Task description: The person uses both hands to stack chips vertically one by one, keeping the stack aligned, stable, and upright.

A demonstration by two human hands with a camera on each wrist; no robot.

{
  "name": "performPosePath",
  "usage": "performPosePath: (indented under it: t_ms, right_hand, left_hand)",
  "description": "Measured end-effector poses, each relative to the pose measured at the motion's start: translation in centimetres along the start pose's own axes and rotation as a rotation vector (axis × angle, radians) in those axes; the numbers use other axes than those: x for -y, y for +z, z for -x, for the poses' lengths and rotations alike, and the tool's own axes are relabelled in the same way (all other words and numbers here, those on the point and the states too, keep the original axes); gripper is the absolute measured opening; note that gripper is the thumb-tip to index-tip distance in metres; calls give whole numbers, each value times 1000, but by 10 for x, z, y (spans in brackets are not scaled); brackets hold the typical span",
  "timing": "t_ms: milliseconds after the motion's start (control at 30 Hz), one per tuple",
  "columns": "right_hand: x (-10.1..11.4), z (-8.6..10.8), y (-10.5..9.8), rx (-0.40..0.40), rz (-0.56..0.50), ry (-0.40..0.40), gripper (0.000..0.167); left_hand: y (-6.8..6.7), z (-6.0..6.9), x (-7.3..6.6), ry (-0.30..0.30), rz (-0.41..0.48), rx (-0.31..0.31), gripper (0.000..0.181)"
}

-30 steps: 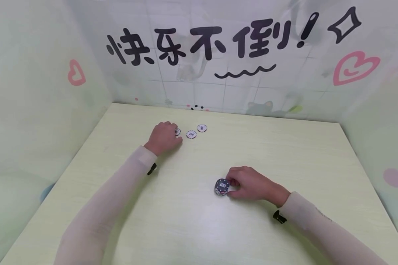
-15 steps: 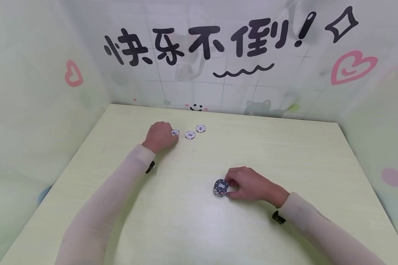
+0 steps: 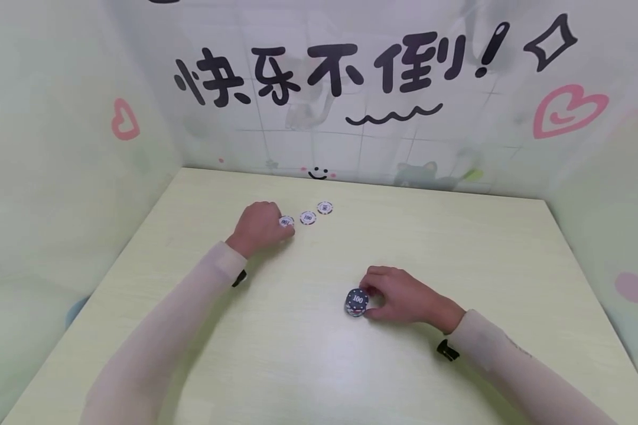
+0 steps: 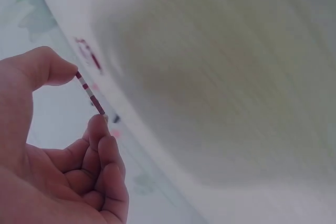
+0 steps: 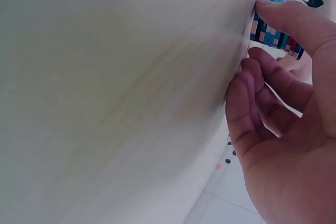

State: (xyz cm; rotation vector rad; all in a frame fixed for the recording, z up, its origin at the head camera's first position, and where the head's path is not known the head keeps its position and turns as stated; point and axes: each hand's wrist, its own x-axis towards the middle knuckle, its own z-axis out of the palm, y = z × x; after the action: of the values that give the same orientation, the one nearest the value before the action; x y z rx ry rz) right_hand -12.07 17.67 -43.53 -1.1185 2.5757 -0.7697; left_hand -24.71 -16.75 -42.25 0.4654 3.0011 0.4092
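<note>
Between thumb and forefinger, my left hand [image 3: 261, 227] pinches a white poker chip [image 3: 286, 221] marked 100. The left wrist view shows that chip [image 4: 90, 93] edge-on, with maroon and pale bands. Two more white chips lie flat just to its right, one nearer [image 3: 308, 218] and one farther back [image 3: 325, 208]. At the middle of the table stands a stack of poker chips [image 3: 357, 301], a dark 100 chip on top. My right hand [image 3: 404, 296] holds the stack's right side with curled thumb and forefinger. The right wrist view shows the stack's [image 5: 273, 34] blue, dark and red edges.
A pale wood-grain table [image 3: 298, 354] lies under both arms. Printed fabric walls enclose it at the back [image 3: 218, 141] and both sides, with large dark lettering on the back one.
My left hand has closed its fingers on the leftmost white chip and shifted it slightly toward me. The right hand and the stack have stayed in place.
</note>
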Motion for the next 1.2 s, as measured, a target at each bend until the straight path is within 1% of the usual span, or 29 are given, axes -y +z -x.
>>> performPosePath:
  t_ms: [100,167,233,300,400,500,600,700,800,900,1033,1200]
  right_hand:
    - [-1,0,0,-13,25,-19,36]
    - [-1,0,0,-19,27,-26,37]
    - [-2,0,-1,-23,28,-30,37]
    - [-3,0,-1,-26,31,-36,37]
    - [-5,0,-1,-33,35,-41,36]
    - [-5,0,-2,-39,33,-44,36]
    - [-6,-1,-4,-47,29,-50,35]
    - [-7,-2,-4,-47,23,-56,35]
    - [-9,-3,-4,-52,18,-62,36]
    - [-11,-4,-3,-61,16,-76,36]
    - [-14,-6,-3,-75,17,-96,37]
    - [-17,-7,-1,-85,16,-102,37]
  left_hand:
    - [-3,12,-13,67,17,-43,33]
    - [-4,22,-24,113,28,-63,38]
    - [-4,31,-35,172,34,-83,44]
    - [-4,40,-48,227,45,-87,45]
    - [-3,56,-68,313,54,-93,41]
    - [-1,72,-85,383,70,-89,38]
    - [2,86,-100,454,84,-83,35]
    - [7,96,-111,523,95,-78,34]
    - [13,100,-118,582,105,-84,32]
    - [17,100,-122,618,115,-95,30]
    - [22,97,-123,644,105,-113,29]
    - [27,92,-123,659,90,-114,29]
